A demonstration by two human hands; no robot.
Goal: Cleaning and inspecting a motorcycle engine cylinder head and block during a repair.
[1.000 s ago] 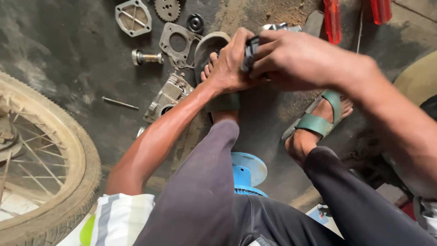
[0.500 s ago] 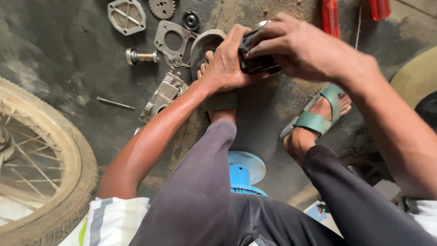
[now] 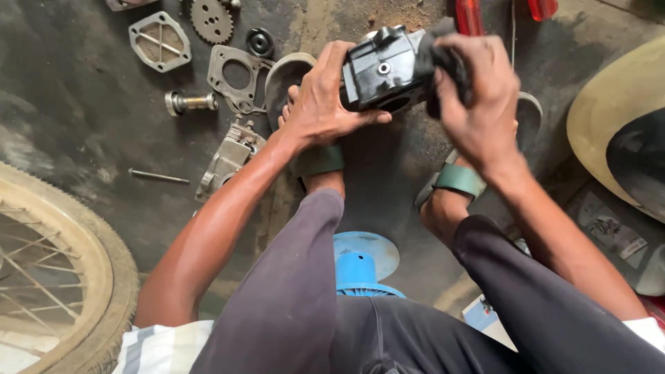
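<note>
- Black cast metal is what both hands meet on in the head view: a blocky engine part is held up over the floor, above and between the two sandalled feet.
- Its long axis runs roughly left to right, tilted slightly up toward the right, with a round opening facing down toward the person.
- Left hand is closed on the part's left end, fingers curled up over its near edge, thumb underneath.
- Right hand is closed over the part's right end, pressing a dark rag against it; the two hands are equally near, one at each end.
- Left of the engine part, on the floor, lie a square gasket plate, a toothed sprocket, a grey flanged cover, a short shaft and a thin rod.
- Far below-left of it is a spoked wheel; directly below, between the knees, a blue plastic stool.
- Above-right are two red tool handles.
- Lower right of it, a flat pale card with dark markings lies on the floor beside a tan curved panel.
</note>
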